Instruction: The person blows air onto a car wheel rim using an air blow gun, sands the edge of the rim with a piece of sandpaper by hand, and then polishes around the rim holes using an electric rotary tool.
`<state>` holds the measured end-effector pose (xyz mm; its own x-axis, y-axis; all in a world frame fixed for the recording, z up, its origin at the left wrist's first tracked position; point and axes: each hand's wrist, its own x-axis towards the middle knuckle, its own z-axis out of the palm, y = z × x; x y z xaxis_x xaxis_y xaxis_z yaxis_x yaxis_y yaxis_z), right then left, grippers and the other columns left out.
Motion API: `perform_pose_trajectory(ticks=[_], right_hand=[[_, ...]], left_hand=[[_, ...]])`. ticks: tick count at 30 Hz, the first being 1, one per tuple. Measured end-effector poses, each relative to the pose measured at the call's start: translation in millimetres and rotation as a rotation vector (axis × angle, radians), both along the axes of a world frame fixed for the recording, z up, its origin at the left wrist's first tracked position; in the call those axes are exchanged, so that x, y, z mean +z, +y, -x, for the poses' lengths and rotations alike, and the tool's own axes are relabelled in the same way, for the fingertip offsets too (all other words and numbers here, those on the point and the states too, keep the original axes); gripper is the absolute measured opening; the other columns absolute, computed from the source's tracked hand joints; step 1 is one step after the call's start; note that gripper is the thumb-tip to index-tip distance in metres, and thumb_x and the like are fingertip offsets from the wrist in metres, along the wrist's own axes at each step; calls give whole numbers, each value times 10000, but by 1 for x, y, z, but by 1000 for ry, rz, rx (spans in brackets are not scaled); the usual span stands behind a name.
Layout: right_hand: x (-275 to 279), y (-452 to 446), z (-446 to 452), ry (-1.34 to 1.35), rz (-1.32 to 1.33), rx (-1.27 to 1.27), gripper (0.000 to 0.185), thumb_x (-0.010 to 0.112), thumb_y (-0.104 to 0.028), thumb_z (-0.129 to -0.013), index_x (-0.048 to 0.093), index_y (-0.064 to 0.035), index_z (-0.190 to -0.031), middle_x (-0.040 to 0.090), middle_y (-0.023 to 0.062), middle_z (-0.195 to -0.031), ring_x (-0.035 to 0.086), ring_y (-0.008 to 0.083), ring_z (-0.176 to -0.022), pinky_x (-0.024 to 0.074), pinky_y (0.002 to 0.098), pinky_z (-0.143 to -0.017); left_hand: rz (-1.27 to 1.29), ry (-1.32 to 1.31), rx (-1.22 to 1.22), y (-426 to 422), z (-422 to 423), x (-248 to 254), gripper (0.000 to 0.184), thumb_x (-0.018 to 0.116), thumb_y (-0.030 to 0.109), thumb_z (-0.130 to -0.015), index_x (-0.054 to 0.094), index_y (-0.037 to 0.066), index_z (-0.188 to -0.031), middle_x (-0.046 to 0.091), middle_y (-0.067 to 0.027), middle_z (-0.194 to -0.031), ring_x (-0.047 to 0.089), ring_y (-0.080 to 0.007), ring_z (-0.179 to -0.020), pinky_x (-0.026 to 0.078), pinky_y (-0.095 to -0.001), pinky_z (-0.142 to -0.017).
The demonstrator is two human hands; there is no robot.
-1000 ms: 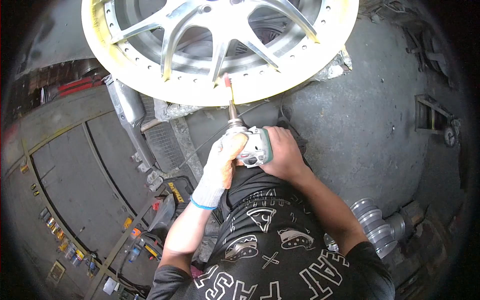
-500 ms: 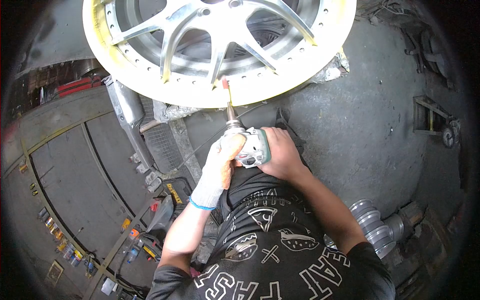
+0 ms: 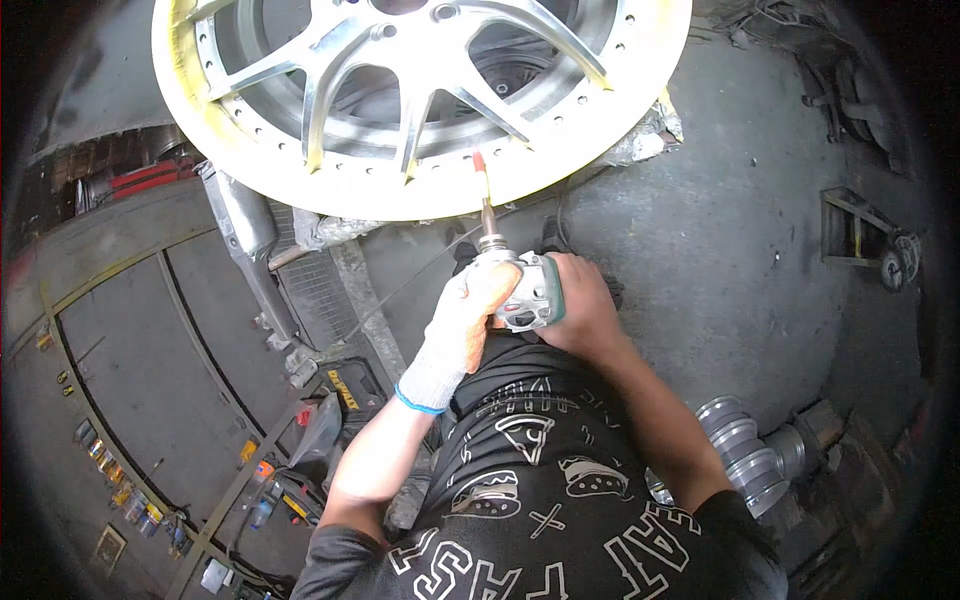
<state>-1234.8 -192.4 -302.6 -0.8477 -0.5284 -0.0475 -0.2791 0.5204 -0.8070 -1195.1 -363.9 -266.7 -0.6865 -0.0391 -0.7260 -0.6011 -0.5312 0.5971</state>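
Nearest, against the front of a black T-shirt with white print (image 3: 545, 450), both hands grip a grey-and-green power tool (image 3: 532, 292). The left hand (image 3: 462, 322), in a white knitted glove with an orange palm, has its fingers closed around the tool's metal front; the right hand (image 3: 584, 308), bare, is wrapped over the green rear end, its fingertips mostly hidden. The body looks dense and rigid, likely heavy and apt to twist, so one hand behind the tapered metal spindle (image 3: 488, 220) and one at the rear suits it, clear of the slim red tip (image 3: 480, 164). That tip overlaps the lip of a large silver, yellow-edged spoked wheel (image 3: 385, 195); contact cannot be told. The wheel looks stiff and bulky, its bare lip perhaps slick, its spokes offering firmer holds. Beyond its right edge shows a crumpled silvery wrapped support (image 3: 648, 145).
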Motion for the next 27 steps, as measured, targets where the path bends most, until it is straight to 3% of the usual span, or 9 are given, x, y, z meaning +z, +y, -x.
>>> perform_pose_trajectory(ticks=[6, 8, 9, 11, 27], right_hand=[[-1, 16, 4, 52, -13, -15, 639, 785, -161, -586, 494, -7, -1134, 569, 171, -993, 553, 374, -938, 425, 443, -830], [-1, 20, 6, 67, -19, -12, 641, 786, -162, -584, 494, -7, -1133, 570, 172, -995, 554, 376, -941, 426, 445, -837], [0, 22, 7, 48, -16, -16, 633, 782, -160, -587, 496, -6, -1130, 572, 174, -999, 554, 378, -945, 425, 447, -843], [1, 23, 10, 30, -10, -16, 625, 779, -157, -590, 497, -5, -1128, 573, 175, -1003, 554, 380, -948, 425, 448, -849], [8, 35, 25, -28, -65, 24, 569, 767, -223, -632, 520, -22, -1103, 587, 163, -981, 564, 371, -940, 435, 445, -822]], left_hand=[[-39, 37, -1, 14, 10, 1, 335, 709, 344, -853, 635, 90, -1059, 623, 35, -848, 534, -30, -681, 400, -196, -544], [-60, 4, -86, 13, 10, -2, 279, 643, 273, -897, 613, 78, -1095, 617, -17, -961, 587, -118, -863, 467, -289, -649], [-60, 6, -84, 15, 11, -2, 279, 643, 273, -897, 613, 78, -1095, 617, -17, -961, 587, -118, -863, 467, -289, -649], [-13, 60, -14, 22, 13, -1, 322, 704, 336, -861, 631, 89, -1055, 620, 35, -848, 525, -33, -681, 391, -192, -540], [-60, 47, 20, 36, 18, -2, 332, 688, 342, -874, 639, 91, -1085, 628, 36, -857, 526, -25, -681, 379, -190, -531]])
